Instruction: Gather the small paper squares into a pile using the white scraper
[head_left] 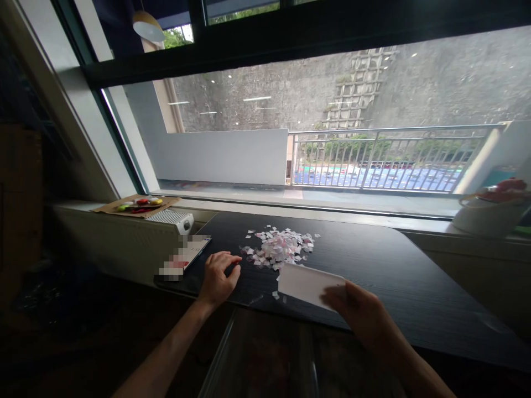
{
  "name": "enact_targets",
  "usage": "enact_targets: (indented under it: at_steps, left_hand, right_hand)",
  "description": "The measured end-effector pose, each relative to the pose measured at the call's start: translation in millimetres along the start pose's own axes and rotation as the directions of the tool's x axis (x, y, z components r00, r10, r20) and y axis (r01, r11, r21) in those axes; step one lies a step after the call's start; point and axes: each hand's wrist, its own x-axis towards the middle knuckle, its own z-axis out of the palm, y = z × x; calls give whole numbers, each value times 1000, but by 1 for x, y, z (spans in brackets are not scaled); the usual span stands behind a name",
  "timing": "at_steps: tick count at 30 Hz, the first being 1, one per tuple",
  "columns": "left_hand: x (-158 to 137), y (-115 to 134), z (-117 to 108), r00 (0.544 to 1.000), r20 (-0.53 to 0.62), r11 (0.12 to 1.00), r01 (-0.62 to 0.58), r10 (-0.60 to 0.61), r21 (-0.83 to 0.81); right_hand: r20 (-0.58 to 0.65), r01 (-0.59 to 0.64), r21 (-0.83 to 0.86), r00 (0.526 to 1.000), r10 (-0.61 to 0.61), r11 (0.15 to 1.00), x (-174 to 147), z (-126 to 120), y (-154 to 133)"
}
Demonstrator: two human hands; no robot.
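Observation:
My right hand (360,304) grips a thin white rectangular card (311,284) by its right end. The card is tilted above the dark tabletop (348,243), its far left corner overlapping the near edge of a heap of small white and pinkish paper pieces (277,246). Left of the heap, my left hand (219,279) hovers over or rests on the table with fingers loosely bent. A gap shows between its thumb and forefinger, and I see nothing held in it. A few loose pieces lie just beyond the card's left edge.
A flat printed item (193,251), partly blurred out, lies at the table's left edge. Beyond it stands a white heater (170,218) beside cardboard (108,207) with colourful items. A clear container (265,359) sits below the front edge. A white basket (477,215) is at right by the window.

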Motion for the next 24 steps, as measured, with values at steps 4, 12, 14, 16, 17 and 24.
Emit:
enact_targets:
  at_steps: [4,12,14,16,17,24]
  left_hand:
    - [0,1,0,1000,6,1000,6,-6,-3]
    - [0,2,-2,1000,16,1000,4,-4,-8]
    - [0,2,-2,1000,18,1000,5,-4,-7]
    - [0,3,-3,1000,18,1000,5,-5,-6]
    - [1,3,-3,1000,19,1000,5,-5,-6]
    - [0,3,-3,1000,26,1000,9,-9,-3]
  right_hand:
    - [-16,-86,184,996,90,979,15,7,-3]
    - [214,-156,279,972,97,947,17,10,-10]
    - [145,-158,284,982,121,946,15,5,-6]
    - [77,-167,279,985,152,946,15,0,0]
    - [60,-174,275,985,163,946,15,-2,2]
    - [184,-211,251,968,168,945,17,3,1]
